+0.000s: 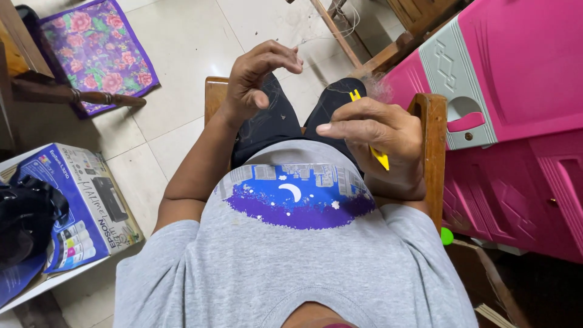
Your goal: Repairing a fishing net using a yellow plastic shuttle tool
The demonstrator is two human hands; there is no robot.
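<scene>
Far off to the left of the person's hands, a printed blue-and-white cardboard box (85,203) sat on the pale tiled floor (182,54), with a black bag (24,218) slumped against it. Beyond that, a purple cloth with pink flowers (97,51) lay flat on the tiles, a dark turned wooden chair leg (79,96) crossing its near edge.

The person sat on a wooden chair (432,140) in a grey T-shirt with a blue night-sky print (294,197) and dark trousers (276,121). The left hand (258,76) was raised above the lap, its fingers curled and the fingertips drawn together in a pinch; a very fine pale thread (322,36) seemed to run up and away from them, though it was too thin to follow with any certainty. Just to the right, the right hand (376,136) was closed around a small yellow plastic thread snipper (367,130), with the tip poking out above the knuckles and the tail end below the palm. The blades were hidden, so I could not tell whether they met the thread.

Right of that hand stood a bright pink plastic cabinet with a grey latch panel (516,91).

As I judged it, the work was in mid-course: thread pinched, cutter in hand, no cut visibly made.
</scene>
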